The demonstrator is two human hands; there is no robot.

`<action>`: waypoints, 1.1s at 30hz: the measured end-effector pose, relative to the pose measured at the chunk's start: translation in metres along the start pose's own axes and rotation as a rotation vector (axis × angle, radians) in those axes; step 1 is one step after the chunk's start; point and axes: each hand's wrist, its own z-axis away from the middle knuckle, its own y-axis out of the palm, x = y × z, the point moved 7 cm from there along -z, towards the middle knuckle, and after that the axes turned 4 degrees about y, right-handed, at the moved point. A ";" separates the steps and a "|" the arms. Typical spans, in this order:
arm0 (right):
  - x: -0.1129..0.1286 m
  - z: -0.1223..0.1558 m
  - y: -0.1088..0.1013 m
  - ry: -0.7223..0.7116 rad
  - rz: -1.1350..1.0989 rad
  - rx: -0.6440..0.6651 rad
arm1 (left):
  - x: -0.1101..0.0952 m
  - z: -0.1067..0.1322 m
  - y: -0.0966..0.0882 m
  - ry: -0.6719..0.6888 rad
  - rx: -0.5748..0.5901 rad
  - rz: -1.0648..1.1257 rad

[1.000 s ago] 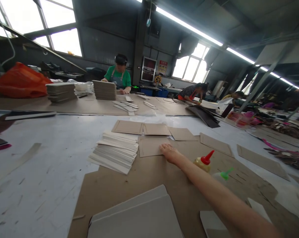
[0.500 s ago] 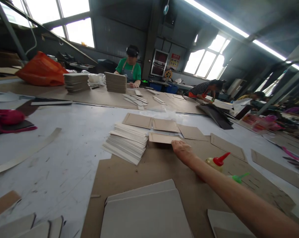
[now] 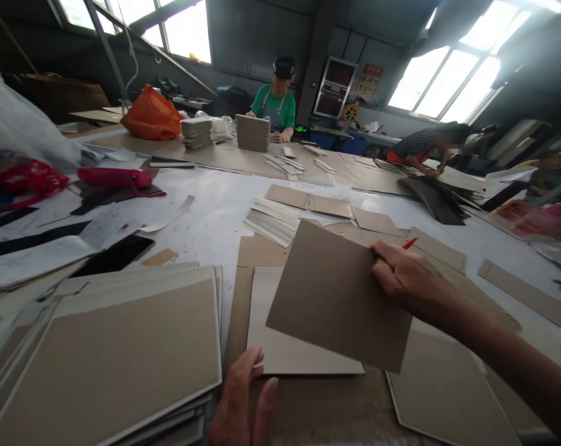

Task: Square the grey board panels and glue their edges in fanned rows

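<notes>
My right hand (image 3: 396, 272) pinches the upper right edge of a brown cardboard panel (image 3: 336, 291), which is tilted in the air. Beneath it lies a pale board (image 3: 280, 347) on the brown work sheet (image 3: 308, 409). Close to that board's lower left corner is my left hand (image 3: 245, 396), its thumb and fingers apart and holding nothing. A stack of larger brown boards (image 3: 145, 347) rests to the left. On the right side another brown board (image 3: 447, 384) lies partly under my right forearm.
Beyond the panel sits a fanned pile of pale strips (image 3: 273, 220), with several brown pieces (image 3: 329, 205) beside it. A red bottle tip (image 3: 410, 243) shows behind my right hand. An open notebook (image 3: 43, 257) and pink pouch (image 3: 115, 178) lie left. Co-workers (image 3: 275, 105) work across the table.
My right hand has come nearer and lifted a cardboard panel over the pale board. My left hand has entered at the bottom. The view has turned left, showing the board stack.
</notes>
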 end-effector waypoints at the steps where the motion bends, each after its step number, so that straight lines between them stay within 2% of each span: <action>1: 0.003 0.009 0.008 0.003 -0.017 0.042 | -0.002 0.002 -0.002 -0.025 0.021 0.016; 3: 0.007 0.021 0.027 -0.004 -0.026 0.099 | -0.006 0.007 -0.004 0.000 0.059 0.011; 6: 0.011 0.023 0.060 -0.027 0.009 0.157 | -0.014 0.015 -0.010 0.151 0.022 -0.097; 8: 0.013 0.016 0.080 -0.039 0.034 0.206 | -0.016 0.021 -0.013 0.244 -0.009 -0.173; 11: 0.018 0.000 0.105 -0.049 0.061 0.273 | -0.016 0.026 -0.012 0.323 0.013 -0.221; 16: 0.028 -0.024 0.135 -0.067 0.066 0.332 | -0.004 0.030 -0.007 0.322 0.080 -0.215; 24: 0.042 -0.030 0.165 -0.125 0.071 0.351 | 0.015 0.037 0.011 0.259 0.237 -0.263; 33: 0.048 -0.028 0.170 -0.151 0.115 0.354 | 0.015 0.040 0.013 0.310 0.279 -0.333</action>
